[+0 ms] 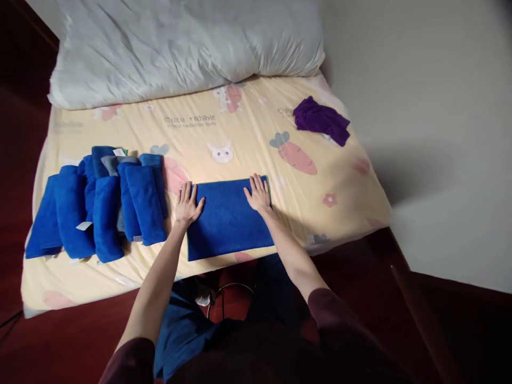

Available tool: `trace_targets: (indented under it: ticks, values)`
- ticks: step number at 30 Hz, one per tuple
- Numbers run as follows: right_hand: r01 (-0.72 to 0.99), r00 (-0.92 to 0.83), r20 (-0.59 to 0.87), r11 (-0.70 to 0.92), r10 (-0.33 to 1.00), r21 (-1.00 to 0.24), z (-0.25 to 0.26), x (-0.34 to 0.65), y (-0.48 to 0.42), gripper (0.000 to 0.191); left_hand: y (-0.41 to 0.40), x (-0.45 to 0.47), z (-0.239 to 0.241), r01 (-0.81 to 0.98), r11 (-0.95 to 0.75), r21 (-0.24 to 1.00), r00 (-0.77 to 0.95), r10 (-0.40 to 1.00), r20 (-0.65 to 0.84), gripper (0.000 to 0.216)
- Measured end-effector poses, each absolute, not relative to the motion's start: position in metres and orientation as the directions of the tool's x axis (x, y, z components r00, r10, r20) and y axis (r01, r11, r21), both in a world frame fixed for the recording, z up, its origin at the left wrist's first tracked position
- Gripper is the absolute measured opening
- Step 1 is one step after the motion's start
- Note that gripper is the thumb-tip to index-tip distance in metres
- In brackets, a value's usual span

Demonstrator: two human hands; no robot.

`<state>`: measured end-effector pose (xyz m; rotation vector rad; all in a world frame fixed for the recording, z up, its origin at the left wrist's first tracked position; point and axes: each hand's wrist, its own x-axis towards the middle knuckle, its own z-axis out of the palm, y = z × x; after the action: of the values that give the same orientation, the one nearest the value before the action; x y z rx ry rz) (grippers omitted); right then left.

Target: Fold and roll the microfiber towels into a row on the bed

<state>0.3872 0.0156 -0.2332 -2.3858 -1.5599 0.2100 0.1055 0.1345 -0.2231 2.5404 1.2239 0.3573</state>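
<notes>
A blue towel [232, 221] lies flat as a rectangle near the front edge of the bed. My left hand [188, 205] rests on its upper left corner, fingers stretched out and partly over the sheet. On the upper right corner lies my right hand [258, 193], palm down with the fingers extended. Neither hand grips anything. To the left sits a pile of several folded blue towels [146, 205], some showing white tags. A crumpled purple cloth [321, 120] is at the far right of the bed.
The bed has a pale yellow sheet [244, 144] printed with rabbits and carrots. A large grey-white pillow or quilt [188, 48] lies along the back. A plain wall [440, 133] stands at the right, and a dark red floor [80, 346] shows below the bed.
</notes>
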Motion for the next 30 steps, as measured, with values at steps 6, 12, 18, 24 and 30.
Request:
trace_targets:
  ticks: [6,12,18,24,30]
  values:
    - [0.878,0.411,0.057,-0.378,0.910,-0.294,-0.249,0.416,0.015,0.073,0.141,0.105,-0.228,0.737,-0.568,0.366,0.590,0.805,0.061,0.078]
    - [0.862,0.396,-0.112,-0.411,0.911,-0.296,-0.225,0.436,0.000,0.075,0.138,0.104,-0.213,0.770,-0.531,0.354,0.563,0.826,0.013,0.080]
    - [0.932,0.252,0.074,-0.221,0.965,-0.287,-0.192,0.395,-0.055,0.068,0.056,0.123,-0.199,0.670,-0.636,0.382,0.657,0.748,0.092,0.072]
    - [0.954,0.127,0.019,-0.117,0.992,-0.275,-0.208,0.370,-0.130,0.066,-0.004,0.106,-0.213,0.623,-0.673,0.398,0.709,0.701,0.077,0.066]
    - [0.903,0.350,0.058,-0.320,0.935,-0.287,-0.221,0.388,-0.161,0.063,-0.017,0.032,-0.211,0.682,-0.623,0.381,0.631,0.766,0.122,0.065]
